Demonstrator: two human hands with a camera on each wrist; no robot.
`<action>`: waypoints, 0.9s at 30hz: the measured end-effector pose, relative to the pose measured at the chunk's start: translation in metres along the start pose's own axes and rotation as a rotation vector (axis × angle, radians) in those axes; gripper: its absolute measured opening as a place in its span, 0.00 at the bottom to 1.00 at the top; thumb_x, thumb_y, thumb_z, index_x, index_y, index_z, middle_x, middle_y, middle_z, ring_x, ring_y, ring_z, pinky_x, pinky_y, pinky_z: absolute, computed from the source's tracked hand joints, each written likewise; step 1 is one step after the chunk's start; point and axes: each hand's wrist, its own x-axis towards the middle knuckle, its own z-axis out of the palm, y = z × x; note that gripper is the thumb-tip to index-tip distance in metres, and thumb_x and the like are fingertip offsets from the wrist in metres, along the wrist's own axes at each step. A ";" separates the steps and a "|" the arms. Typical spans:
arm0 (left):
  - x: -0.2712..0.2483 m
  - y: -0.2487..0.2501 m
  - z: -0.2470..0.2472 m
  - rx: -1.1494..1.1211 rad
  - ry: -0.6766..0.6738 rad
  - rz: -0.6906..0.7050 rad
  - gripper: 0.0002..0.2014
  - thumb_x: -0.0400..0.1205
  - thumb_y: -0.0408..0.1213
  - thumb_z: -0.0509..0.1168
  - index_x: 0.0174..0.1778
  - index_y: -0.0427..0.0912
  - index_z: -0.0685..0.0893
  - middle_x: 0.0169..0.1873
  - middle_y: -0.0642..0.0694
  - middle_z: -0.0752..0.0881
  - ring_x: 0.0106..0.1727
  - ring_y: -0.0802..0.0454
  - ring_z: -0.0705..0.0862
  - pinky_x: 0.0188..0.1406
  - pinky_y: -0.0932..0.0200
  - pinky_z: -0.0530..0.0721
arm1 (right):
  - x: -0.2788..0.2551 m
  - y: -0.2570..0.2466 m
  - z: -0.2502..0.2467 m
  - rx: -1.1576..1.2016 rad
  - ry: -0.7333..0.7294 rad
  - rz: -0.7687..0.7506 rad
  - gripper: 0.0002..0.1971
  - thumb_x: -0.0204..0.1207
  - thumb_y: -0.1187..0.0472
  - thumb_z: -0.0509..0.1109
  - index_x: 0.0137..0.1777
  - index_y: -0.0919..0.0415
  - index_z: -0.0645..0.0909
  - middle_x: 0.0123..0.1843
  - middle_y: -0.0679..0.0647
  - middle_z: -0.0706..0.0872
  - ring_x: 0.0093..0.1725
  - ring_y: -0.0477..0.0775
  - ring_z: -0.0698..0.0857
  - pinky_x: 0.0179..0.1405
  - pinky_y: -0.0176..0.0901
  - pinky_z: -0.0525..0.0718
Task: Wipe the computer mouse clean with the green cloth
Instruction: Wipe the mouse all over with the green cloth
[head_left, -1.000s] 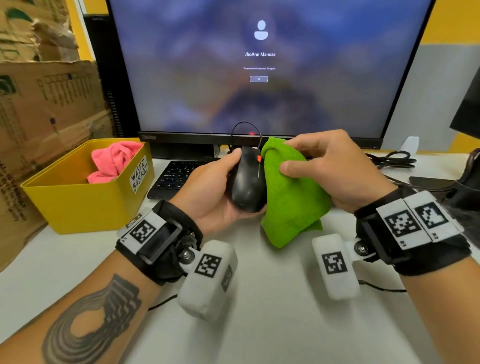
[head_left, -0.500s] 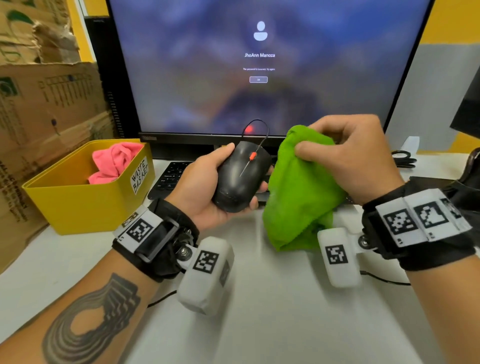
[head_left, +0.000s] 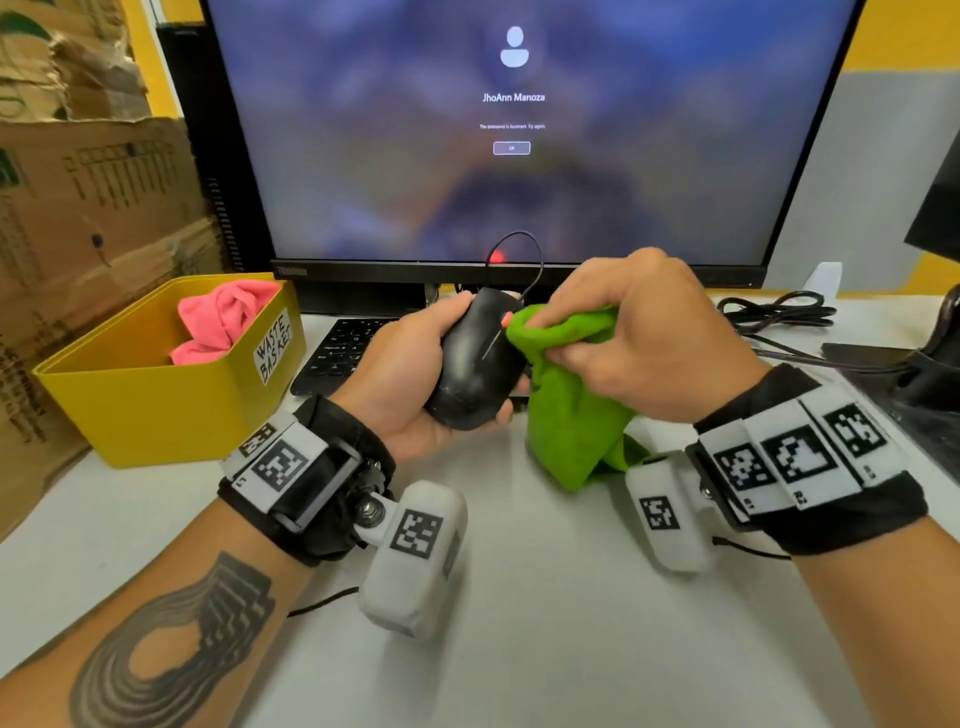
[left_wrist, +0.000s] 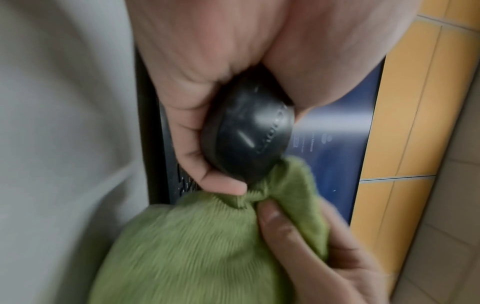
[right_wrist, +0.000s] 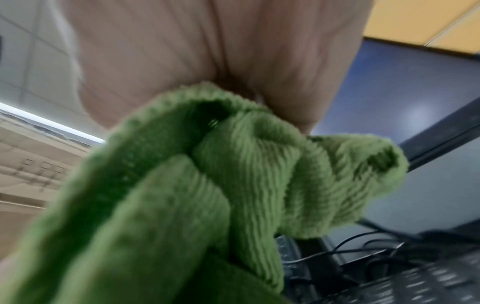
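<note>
Green cloth (head_left: 571, 395) is bunched in your right hand (head_left: 639, 338), fingers curled round it, its upper fold pressed against the right side of the black computer mouse (head_left: 475, 358). Your left hand (head_left: 405, 379) grips the mouse from below and from the left, lifted above the surface (head_left: 519, 623), in front of the monitor (head_left: 519, 130); its cable (head_left: 519, 254) loops up behind it. From the left wrist view the cloth (left_wrist: 207, 246) touches the mouse's (left_wrist: 249, 139) lower edge, just beside your left fingertips (left_wrist: 221, 183). The cloth's tail hangs down toward the surface. Near the surface's left edge stands a yellow bin (head_left: 145, 389) with a pink cloth (head_left: 218, 317) in it; a keyboard (head_left: 343, 348) lies behind your left hand.
</note>
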 end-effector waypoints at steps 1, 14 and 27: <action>-0.002 0.000 0.002 0.005 -0.025 0.001 0.25 0.91 0.50 0.57 0.76 0.36 0.81 0.54 0.32 0.87 0.34 0.39 0.87 0.26 0.54 0.84 | 0.000 0.006 -0.004 -0.057 0.040 0.034 0.08 0.68 0.59 0.82 0.45 0.46 0.95 0.43 0.51 0.93 0.45 0.56 0.91 0.50 0.49 0.87; -0.007 0.005 0.002 -0.027 -0.097 0.045 0.26 0.91 0.51 0.56 0.75 0.35 0.82 0.52 0.32 0.86 0.32 0.41 0.88 0.25 0.54 0.83 | -0.004 0.005 -0.001 -0.049 0.164 -0.092 0.04 0.73 0.60 0.83 0.45 0.59 0.95 0.42 0.53 0.85 0.39 0.47 0.84 0.39 0.28 0.79; 0.000 -0.004 0.002 0.119 0.001 0.058 0.18 0.90 0.49 0.61 0.61 0.38 0.88 0.41 0.36 0.88 0.35 0.39 0.86 0.29 0.53 0.85 | -0.003 -0.002 0.007 0.072 -0.042 -0.114 0.07 0.66 0.62 0.85 0.42 0.51 0.96 0.40 0.47 0.89 0.40 0.46 0.88 0.42 0.42 0.86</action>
